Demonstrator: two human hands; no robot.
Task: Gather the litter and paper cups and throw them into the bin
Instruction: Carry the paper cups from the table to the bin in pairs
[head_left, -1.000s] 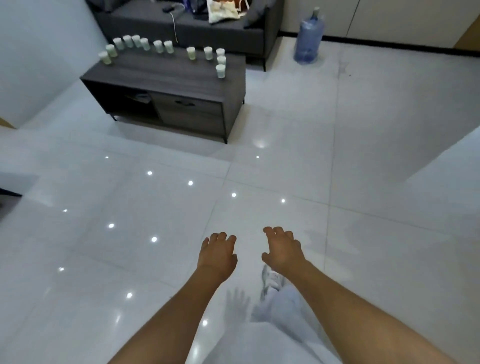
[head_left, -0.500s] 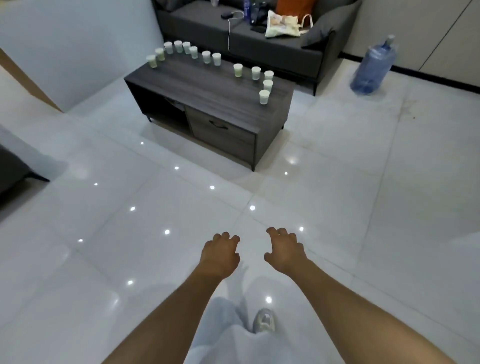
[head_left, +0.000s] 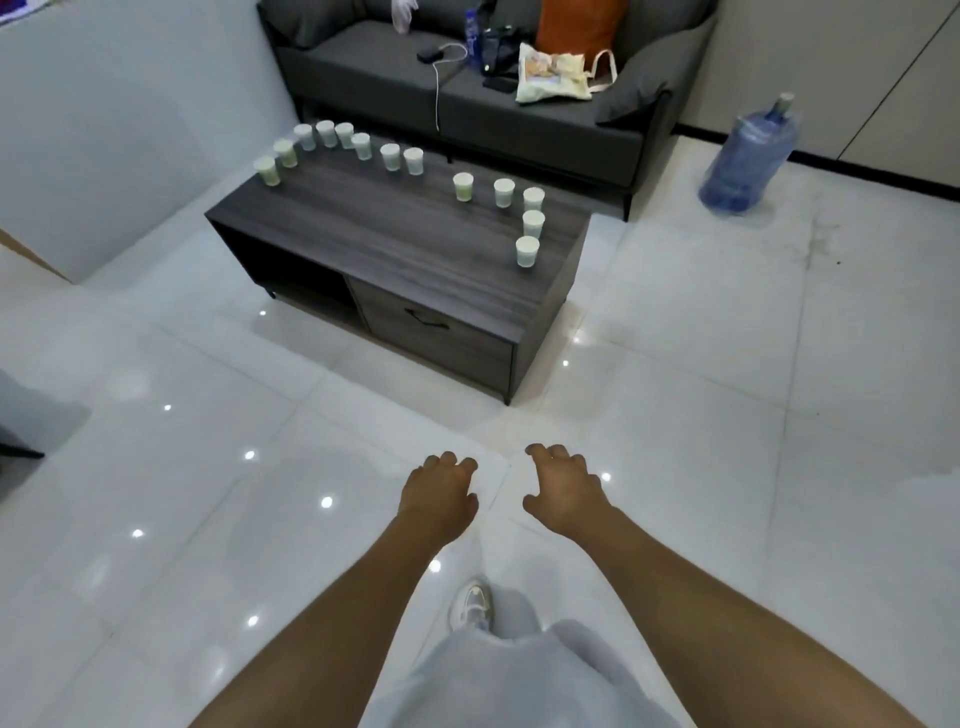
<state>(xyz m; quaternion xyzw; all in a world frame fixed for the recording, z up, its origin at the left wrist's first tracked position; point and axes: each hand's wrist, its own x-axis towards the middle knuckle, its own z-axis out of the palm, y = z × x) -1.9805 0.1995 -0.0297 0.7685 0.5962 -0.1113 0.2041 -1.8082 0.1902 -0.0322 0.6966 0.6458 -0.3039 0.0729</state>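
Note:
Several white paper cups stand upright on a dark wooden coffee table (head_left: 363, 228). One row (head_left: 360, 146) runs along the far left edge. A second group curves down the right side, ending at the nearest cup (head_left: 527, 252). My left hand (head_left: 439, 496) and my right hand (head_left: 563, 491) are stretched out side by side above the white floor, well short of the table. Their fingers are loosely curled and hold nothing. No bin is in view.
A grey sofa (head_left: 545, 124) behind the table carries a tote bag (head_left: 553, 78), an orange cushion (head_left: 579, 23) and small items. A blue water jug (head_left: 748, 156) stands on the floor at right. The table has a drawer (head_left: 436, 332). My shoe (head_left: 472, 605) shows below.
The table and cups have come closer and moved toward the centre of view as I walk forward. Both hands stay stretched out and hold nothing.

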